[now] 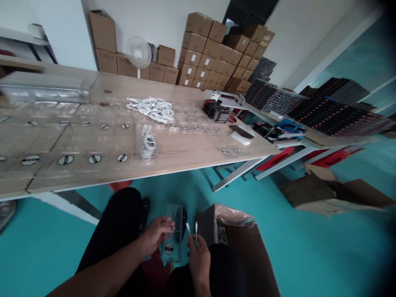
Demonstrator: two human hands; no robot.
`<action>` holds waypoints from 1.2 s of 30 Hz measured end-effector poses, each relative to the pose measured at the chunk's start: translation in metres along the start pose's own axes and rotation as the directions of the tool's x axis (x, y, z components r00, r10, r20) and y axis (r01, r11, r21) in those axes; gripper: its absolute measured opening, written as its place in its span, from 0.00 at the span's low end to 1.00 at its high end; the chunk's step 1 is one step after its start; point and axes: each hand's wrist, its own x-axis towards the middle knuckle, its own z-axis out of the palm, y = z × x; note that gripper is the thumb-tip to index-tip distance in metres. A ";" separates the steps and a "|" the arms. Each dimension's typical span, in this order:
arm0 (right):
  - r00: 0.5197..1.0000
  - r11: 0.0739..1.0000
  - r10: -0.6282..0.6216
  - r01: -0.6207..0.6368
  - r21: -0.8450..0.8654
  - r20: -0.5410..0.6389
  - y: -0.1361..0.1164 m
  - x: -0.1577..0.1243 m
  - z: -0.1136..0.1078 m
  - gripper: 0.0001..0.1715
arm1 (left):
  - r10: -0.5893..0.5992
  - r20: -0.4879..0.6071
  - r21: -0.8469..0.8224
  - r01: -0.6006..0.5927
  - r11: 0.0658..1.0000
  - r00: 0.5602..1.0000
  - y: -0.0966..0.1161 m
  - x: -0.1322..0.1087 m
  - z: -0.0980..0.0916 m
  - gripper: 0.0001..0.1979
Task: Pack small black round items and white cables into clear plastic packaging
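Note:
My left hand (158, 233) is closed on a clear plastic package (173, 255) held over my lap; a round black-and-white label shows near its lower end. My right hand (198, 253) grips a white cable (196, 227) beside the package, with two plug ends sticking up from the fingers. The rest of that cable is hidden by the hand. On the table above lie a clear package with a coiled white cable (149, 142) in it and a loose pile of white cables (153, 109).
Rows of clear labelled packages (94, 159) cover the left of the wooden table (192, 154). An open carton (261, 251) with cables inside stands at my right knee, another carton (334, 192) farther right. Stacked black items (215, 111), a fan (138, 53) and cartons (198, 45) are behind.

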 end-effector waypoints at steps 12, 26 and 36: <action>0.947 0.965 0.118 -0.180 0.190 0.299 -0.032 -0.021 0.030 0.22 | 0.043 0.062 0.043 -0.046 0.998 0.997 -0.008 -0.010 0.009 0.11; 0.941 0.966 0.108 -0.176 0.190 0.321 -0.021 -0.016 0.043 0.21 | 0.370 -0.025 0.378 -0.334 0.864 0.929 -0.012 -0.002 0.004 0.12; 0.972 0.977 -0.144 0.170 -0.132 0.184 -0.022 -0.022 0.047 0.07 | 0.338 -0.209 0.378 -0.243 0.893 0.918 -0.004 0.006 0.000 0.12</action>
